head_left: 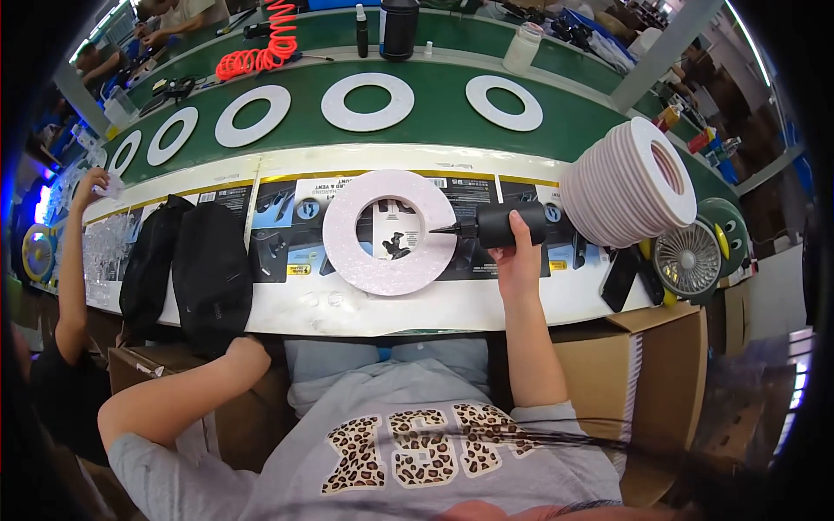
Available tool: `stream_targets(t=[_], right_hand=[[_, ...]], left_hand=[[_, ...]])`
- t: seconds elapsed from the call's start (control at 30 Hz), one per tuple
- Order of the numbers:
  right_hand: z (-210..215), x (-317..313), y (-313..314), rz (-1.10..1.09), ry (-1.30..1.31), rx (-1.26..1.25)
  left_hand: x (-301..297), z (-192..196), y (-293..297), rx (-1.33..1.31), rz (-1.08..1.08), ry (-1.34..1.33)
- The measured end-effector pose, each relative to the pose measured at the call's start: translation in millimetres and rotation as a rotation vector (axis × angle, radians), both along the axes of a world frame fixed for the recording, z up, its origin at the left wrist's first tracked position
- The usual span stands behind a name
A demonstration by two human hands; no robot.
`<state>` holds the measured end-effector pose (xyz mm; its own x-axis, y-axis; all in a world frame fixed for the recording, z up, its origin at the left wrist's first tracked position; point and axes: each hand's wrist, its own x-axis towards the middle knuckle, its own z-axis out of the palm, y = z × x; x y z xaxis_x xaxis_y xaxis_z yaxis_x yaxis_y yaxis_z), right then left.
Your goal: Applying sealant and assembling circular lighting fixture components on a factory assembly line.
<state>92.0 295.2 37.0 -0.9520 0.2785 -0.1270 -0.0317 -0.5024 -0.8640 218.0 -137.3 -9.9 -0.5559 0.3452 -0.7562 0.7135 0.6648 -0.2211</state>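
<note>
A black squeeze bottle with a thin pointed nozzle (511,225) lies sideways in my right hand (519,257), fingers wrapped around it. Its tip points left, over the right side of a white speckled foam-like ring (347,252). This ring lies flat on printed cardboard packaging, whose print shows through the hole. At the table's front edge, my left hand (250,350) is bent by the lower end of a black fabric piece (211,269); its fingers are hidden. A second black fabric piece (149,260) lies left of it.
On the green belt (304,139) several similar rings (395,119) lie in a row. A tall ring stack (599,187) leans at right, beside a small fan (686,260) and a black phone-like object (618,280). Another person's arm (73,278) reaches over clear plastic pieces (106,252) at left.
</note>
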Motion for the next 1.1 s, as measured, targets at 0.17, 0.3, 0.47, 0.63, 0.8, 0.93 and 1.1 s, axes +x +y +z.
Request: stream_targets(t=[0.17, 0.3, 0.47, 0.63, 0.8, 0.93, 1.1], right_hand=[[-9.9, 2.1, 6.7, -0.014, 0.004, 0.149], [-5.9, 3.0, 3.9, -0.013, -0.031, 0.299], [-0.2, 4.1, 1.6, -0.017, -0.006, 0.381], [-1.4, 5.2, 3.3, -0.010, 0.003, 0.448], [5.2, 6.7, 0.4, -0.031, 0.037, 0.449], [4.0, 4.7, -2.1, 0.005, 0.027, 0.465], [4.2, 4.8, -0.8, 0.009, 0.047, 0.481]], left_hand=[[-6.3, -1.7, 3.0, 0.032, 0.063, 0.050], [-15.8, 1.2, 11.6, -0.029, 0.202, -0.247], [-57.7, 100.5, 72.0, 0.087, 0.162, -0.369], [-117.1, 151.4, 106.6, 0.567, 0.244, -0.164], [-183.7, 140.5, 115.9, 1.245, 0.714, 0.038], [-221.7, 124.5, 119.3, 1.535, 0.813, 0.123], [-245.5, 96.2, 124.3, 1.873, 0.868, 0.294]])
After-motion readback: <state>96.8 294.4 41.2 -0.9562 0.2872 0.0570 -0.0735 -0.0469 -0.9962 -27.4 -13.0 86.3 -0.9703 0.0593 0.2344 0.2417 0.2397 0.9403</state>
